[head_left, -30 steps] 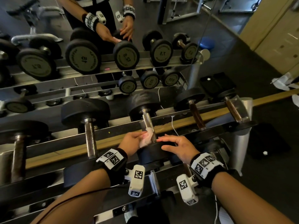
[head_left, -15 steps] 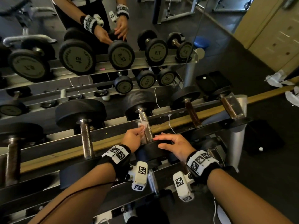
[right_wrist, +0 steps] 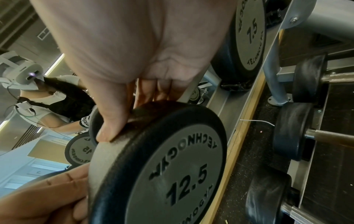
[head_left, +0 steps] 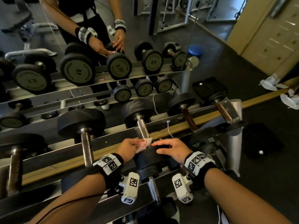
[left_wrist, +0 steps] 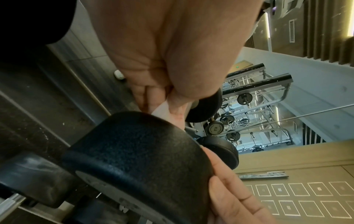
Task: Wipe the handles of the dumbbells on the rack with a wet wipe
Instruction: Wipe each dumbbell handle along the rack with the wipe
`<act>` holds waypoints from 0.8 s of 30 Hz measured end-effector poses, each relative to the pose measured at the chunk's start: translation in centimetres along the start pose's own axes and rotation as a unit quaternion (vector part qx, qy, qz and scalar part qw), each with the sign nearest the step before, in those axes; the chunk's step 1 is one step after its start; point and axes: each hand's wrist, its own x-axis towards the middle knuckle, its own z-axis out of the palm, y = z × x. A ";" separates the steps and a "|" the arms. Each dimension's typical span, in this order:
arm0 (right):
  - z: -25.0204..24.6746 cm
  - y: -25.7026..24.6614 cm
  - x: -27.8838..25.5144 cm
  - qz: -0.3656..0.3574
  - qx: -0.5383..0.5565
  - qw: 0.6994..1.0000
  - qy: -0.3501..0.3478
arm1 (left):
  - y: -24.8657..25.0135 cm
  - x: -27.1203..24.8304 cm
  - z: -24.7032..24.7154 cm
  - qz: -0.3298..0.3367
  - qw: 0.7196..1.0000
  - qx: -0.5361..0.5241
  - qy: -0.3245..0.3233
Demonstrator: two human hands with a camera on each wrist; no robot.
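While right hand (head_left: 174,151) fingers rest flat on the dumbbell (head_left: 149,157), left hand (head_left: 127,148) pinches the wipe (head_left: 144,143).

A: What do you have on your wrists?
B: Black fabric wristbands (head_left: 111,165) with white square-coded tags, both sides (head_left: 199,164).
A: And below them?
B: White plastic camera pods (head_left: 131,187), each printed with black codes. A thin black cable (head_left: 72,201) runs along your bare left forearm.

Dumbbell heads (head_left: 80,122) black, end faces (right_wrist: 172,171) grey w/ black lettering "12.5". Handles (head_left: 86,147) silver; two at right (head_left: 188,118) brown. Wipe (head_left: 145,143) white-pink; wrist bands (head_left: 111,164) black w/ b&w square codes.
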 end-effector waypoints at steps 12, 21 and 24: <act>-12.1 -2.3 1.3 -0.047 -0.084 0.995 -0.018 | 7.1 2.7 6.1 0.029 0.986 -0.128 0.104; -23.0 1.5 1.4 -0.039 -0.112 0.993 -0.013 | 9.3 5.8 15.0 -0.022 0.967 -0.181 0.176; -24.4 3.0 1.6 -0.028 -0.107 0.993 -0.033 | 8.9 6.9 16.8 -0.028 0.970 -0.133 0.203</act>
